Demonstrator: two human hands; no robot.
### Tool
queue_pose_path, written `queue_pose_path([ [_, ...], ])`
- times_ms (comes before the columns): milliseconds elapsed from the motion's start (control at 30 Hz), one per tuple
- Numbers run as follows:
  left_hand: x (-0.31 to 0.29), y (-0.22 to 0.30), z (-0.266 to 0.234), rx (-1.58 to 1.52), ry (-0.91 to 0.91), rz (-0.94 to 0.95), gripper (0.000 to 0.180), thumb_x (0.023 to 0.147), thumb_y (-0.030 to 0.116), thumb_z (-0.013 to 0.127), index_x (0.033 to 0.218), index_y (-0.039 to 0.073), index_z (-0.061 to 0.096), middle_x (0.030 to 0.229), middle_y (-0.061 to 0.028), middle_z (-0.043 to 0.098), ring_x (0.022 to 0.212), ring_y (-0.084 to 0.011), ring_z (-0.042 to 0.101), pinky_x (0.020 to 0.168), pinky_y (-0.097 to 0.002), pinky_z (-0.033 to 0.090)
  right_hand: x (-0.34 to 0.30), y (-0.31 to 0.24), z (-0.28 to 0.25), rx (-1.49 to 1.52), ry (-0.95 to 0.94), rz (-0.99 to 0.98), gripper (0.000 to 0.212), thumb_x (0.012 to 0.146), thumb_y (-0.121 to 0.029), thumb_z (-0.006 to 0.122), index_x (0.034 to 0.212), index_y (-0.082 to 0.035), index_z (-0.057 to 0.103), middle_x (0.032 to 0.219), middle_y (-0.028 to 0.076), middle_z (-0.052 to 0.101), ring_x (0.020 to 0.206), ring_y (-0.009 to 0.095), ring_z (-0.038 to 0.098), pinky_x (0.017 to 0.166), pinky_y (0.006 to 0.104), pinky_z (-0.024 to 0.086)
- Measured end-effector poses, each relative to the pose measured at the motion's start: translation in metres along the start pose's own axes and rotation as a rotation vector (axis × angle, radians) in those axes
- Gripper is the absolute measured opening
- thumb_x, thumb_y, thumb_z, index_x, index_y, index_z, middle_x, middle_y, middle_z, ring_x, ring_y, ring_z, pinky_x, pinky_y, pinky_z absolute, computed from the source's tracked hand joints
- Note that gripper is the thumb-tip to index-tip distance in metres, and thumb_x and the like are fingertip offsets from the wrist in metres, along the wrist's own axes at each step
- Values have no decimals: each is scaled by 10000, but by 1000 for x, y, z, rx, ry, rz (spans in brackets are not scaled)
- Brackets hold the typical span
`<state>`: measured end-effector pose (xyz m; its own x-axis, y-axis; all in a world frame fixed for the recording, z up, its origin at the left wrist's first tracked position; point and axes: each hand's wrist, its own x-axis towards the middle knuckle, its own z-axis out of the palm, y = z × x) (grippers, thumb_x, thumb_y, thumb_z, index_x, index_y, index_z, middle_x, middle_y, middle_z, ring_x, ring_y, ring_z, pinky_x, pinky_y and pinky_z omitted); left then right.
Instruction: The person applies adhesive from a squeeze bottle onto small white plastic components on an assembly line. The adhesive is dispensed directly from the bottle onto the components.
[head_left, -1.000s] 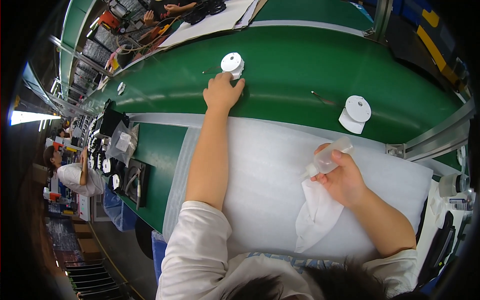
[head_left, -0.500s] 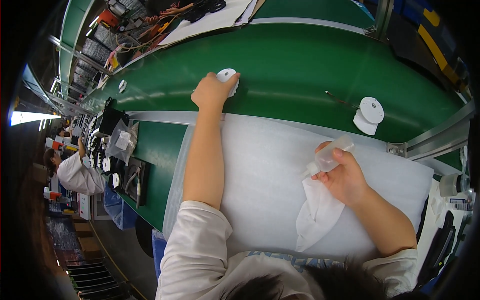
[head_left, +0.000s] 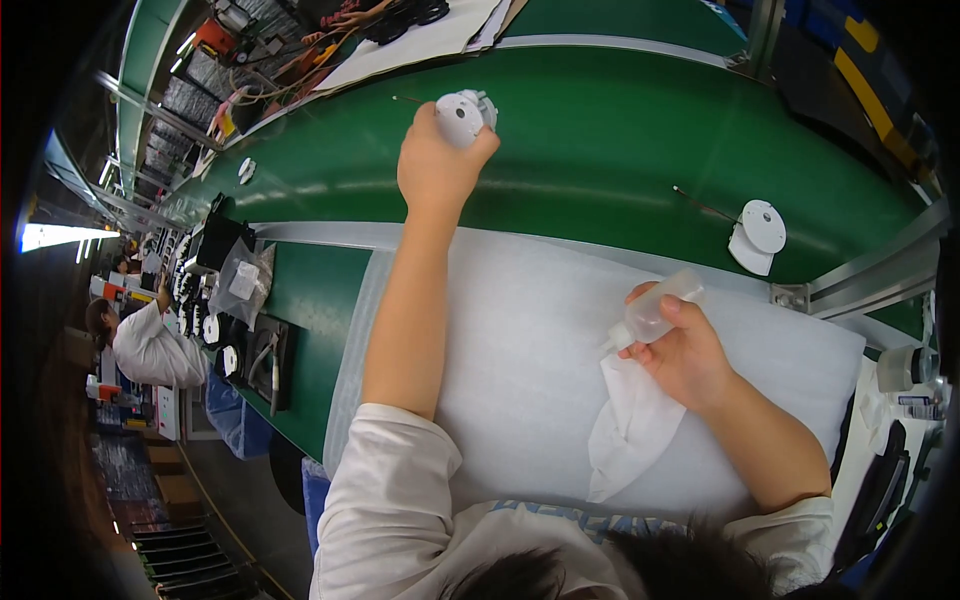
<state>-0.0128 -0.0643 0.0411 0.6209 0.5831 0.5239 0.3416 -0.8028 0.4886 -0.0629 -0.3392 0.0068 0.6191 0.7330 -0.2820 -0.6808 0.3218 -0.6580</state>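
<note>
The left hand (head_left: pixel 438 165) is up over the green belt (head_left: pixel 590 140), and it holds a white part (head_left: pixel 460 120). The thumb is on the right side of the part and the fingers are on the left, so the grip is only as wide as the part between them. The round flat face with a dark hole shows over the top of the hand, and a thin wire sticks out to the left. I cannot tell if the part touches the belt. The right hand (head_left: pixel 690 355) is over the white mat (head_left: pixel 530 370), and it is closed around a see-through bottle (head_left: pixel 662 310). The thumb is on top and the fingers curl below. The bottle is tipped, with its nozzle down and to the left. I cannot tell how much is inside it. A white cloth (head_left: pixel 630 430) hangs from under the same hand, near the nozzle, and lies down on the mat. A second white part (head_left: pixel 760 235) sits on the belt to the right, and its wire points left. On the left, a clear bag (head_left: pixel 243 280) has a white label, but what is in it is hard to see. A jar (head_left: pixel 897 370) is by the right edge, and I cannot tell what is inside.
</note>
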Motion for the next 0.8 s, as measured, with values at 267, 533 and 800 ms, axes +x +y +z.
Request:
queue_pose_path([
  [267, -4, 22, -14, -272, 36, 191, 597, 540, 278, 685, 1020, -36, 516, 926, -159, 546, 824, -262, 551, 684, -336, 461, 1, -3, 0, -30, -9, 8, 356, 740, -359, 547, 949, -75, 495, 841, 30, 498, 626, 133, 474, 660, 276, 424],
  [533, -7, 31, -33, -1044, -201, -21, 533, 665, 92, 651, 1089, -98, 390, 995, -178, 539, 889, -173, 554, 732, -259, 459, 1, 0, 3, -14, -20, -7, 347, 748, -348, 540, 945, -66, 493, 836, 37, 500, 644, 140, 472, 656, 271, 418],
  [800, -69, 34, -37, -1271, -368, -78, 629, 627, -45, 672, 1132, -15, 299, 1131, -176, 430, 1035, -228, 475, 891, -330, 390, 1, 4, -2, -12, 2, 23, 329, 752, -332, 536, 941, -66, 491, 835, 45, 513, 640, 144, 480, 642, 262, 412],
])
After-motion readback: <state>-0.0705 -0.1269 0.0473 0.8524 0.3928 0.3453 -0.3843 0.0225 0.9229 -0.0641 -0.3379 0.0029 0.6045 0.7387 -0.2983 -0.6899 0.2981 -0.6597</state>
